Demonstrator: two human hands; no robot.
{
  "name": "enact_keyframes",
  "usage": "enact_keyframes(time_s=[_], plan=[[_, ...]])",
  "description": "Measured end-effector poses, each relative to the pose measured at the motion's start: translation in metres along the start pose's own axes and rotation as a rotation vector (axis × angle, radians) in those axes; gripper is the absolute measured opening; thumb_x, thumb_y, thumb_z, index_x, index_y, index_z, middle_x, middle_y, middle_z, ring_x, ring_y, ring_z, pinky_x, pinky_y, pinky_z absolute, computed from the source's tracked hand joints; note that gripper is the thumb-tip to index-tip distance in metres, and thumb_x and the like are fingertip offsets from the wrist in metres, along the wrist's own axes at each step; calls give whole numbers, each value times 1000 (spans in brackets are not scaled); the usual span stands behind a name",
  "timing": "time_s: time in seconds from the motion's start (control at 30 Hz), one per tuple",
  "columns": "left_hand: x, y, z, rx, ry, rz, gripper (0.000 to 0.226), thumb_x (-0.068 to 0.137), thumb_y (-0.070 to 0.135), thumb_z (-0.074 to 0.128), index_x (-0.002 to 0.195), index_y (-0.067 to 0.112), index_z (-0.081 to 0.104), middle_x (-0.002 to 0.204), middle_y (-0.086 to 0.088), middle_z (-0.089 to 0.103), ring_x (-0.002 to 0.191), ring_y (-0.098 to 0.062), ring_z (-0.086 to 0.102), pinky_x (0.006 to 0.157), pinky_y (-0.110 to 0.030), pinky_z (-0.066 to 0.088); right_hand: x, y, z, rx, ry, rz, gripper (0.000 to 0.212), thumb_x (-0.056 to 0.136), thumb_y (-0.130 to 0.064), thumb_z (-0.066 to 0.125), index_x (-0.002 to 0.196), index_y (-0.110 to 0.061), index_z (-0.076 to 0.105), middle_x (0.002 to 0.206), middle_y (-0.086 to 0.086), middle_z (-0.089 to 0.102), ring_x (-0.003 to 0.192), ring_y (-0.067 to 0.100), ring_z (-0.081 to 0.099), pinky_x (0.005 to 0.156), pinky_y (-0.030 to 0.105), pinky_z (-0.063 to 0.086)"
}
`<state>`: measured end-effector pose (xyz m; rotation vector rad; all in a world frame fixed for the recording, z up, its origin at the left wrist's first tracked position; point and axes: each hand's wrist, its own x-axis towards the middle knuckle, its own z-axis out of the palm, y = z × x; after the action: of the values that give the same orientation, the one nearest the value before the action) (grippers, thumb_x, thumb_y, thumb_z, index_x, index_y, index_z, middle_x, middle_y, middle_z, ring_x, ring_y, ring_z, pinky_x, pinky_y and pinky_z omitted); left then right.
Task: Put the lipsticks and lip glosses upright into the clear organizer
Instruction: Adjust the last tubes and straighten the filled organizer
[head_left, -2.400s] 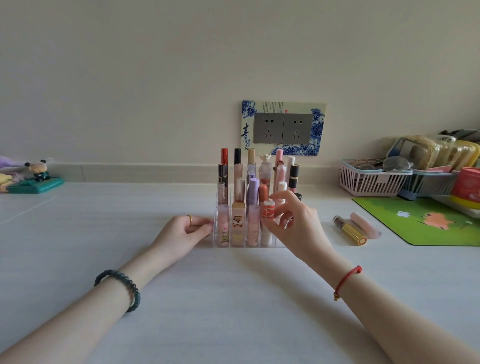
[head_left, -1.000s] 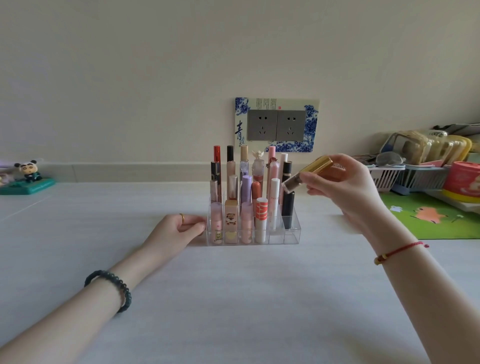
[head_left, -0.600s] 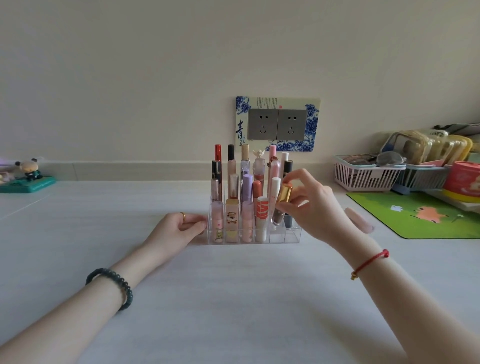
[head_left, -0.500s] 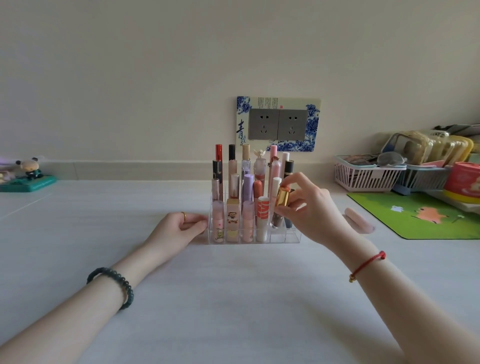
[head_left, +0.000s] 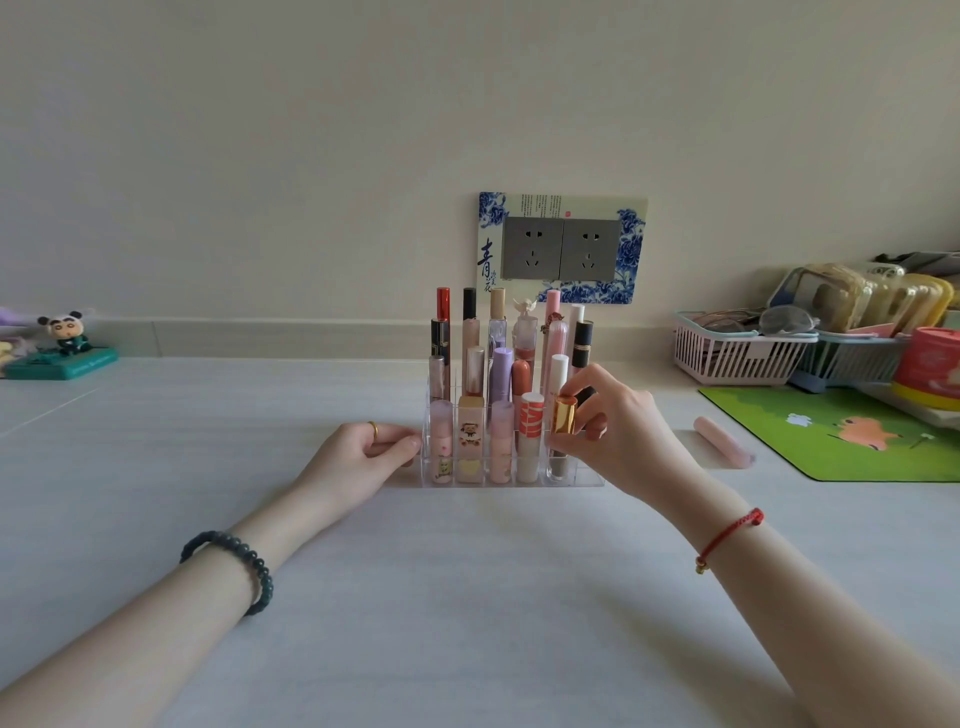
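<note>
We are looking at the clear organizer (head_left: 586, 475) standing on the white table (head_left: 467, 597), its compartments stepped in rows that are rising toward the wall. Tubes are standing upright in almost every slot: pale pink ones, a bear-printed one and a red-and-white-capped one in front, a lilac one and a white-capped one behind them, and taller red, black and tan caps at the back. The front compartment at the far right is showing only clear plastic.

The gold-capped lip gloss (head_left: 564, 414) is sitting in the front row, just right of the red-and-white cap, with its long axis nearly vertical, its gold cap pointing up and its lower end down inside the slot.

The right hand (head_left: 623, 431) is reaching in from the right, wrist raised off the table, and is pinching the gold cap between thumb and forefinger while the other fingers are curling behind it. The left hand (head_left: 358, 460) is resting on the table, its fingers loosely curled and gripping nothing, their tips touching the organizer's left wall.

A pink tube (head_left: 722, 448) is lying on its side on the table, well to the right of the organizer and just beside a green mat (head_left: 852, 436).
</note>
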<state>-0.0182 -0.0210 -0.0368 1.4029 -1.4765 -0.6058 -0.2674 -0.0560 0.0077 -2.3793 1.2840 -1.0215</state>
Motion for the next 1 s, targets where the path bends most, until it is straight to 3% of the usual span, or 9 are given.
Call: enact_keyframes(time_s=[0.1, 0.3, 0.43, 0.53, 0.7, 0.77, 0.9, 1.0], plan=[[0, 2, 0, 4, 6, -5, 19, 87, 12, 57, 102, 6, 67, 97, -4, 69, 87, -6, 61, 85, -19, 44, 0, 1, 1, -11, -10, 4, 39, 72, -21, 74, 99, -20, 46, 81, 0, 62, 71, 14, 61, 63, 20, 49], [-2, 3, 0, 5, 2, -18, 20, 87, 15, 58, 102, 7, 68, 101, -4, 70, 93, -10, 63, 91, -25, 44, 1, 2, 1, -24, -3, 3, 41, 71, -23, 74, 102, -19, 47, 81, 0, 62, 65, 8, 57, 58, 15, 46], [-3, 3, -1, 18, -2, -21, 18, 87, 17, 59, 100, 12, 69, 100, 1, 70, 94, -6, 63, 94, -26, 44, 1, 4, -1, -44, 1, 2, 44, 70, -26, 75, 104, -19, 49, 82, -1, 64, 62, 3, 55, 55, 12, 45], [-3, 4, 0, 13, -2, -12, 12, 86, 18, 59, 93, 20, 69, 95, 9, 69, 80, 9, 63, 85, -17, 45, 1, 3, -8, -54, 22, 4, 46, 68, -31, 76, 105, -20, 51, 82, -1, 65, 61, 3, 55, 53, 10, 41], [-2, 3, 0, 13, 5, 5, 13, 87, 18, 58, 94, 18, 69, 83, 18, 68, 73, 14, 61, 69, -3, 44, 4, -3, -29, 29, 267, -35, 27, 72, -29, 72, 93, -19, 59, 69, -11, 61, 62, 6, 59, 58, 10, 45], [-2, 4, 1, -7, 6, -3, 12, 87, 19, 58, 90, 23, 68, 80, 20, 69, 73, 13, 62, 69, -5, 44, 7, 0, -37, 86, 390, -40, 19, 74, -23, 71, 90, -16, 63, 68, -7, 62, 62, 8, 60, 62, 13, 49], [-2, 2, 1, -4, 11, -6, 16, 87, 21, 57, 82, 31, 68, 72, 24, 70, 73, 12, 62, 72, -9, 44, 16, 21, -56, 89, 546, -1, 8, 76, -18, 70, 83, -17, 65, 64, -10, 60, 54, 0, 56, 58, 5, 45], [-3, 1, 2, 3, 21, 7, 14, 88, 23, 55, 85, 26, 69, 78, 18, 70, 72, 13, 61, 68, -1, 43, 16, 54, -71, -43, 555, 107, 10, 76, -14, 68, 85, -11, 68, 71, 3, 66, 60, 11, 57, 70, 23, 47]])
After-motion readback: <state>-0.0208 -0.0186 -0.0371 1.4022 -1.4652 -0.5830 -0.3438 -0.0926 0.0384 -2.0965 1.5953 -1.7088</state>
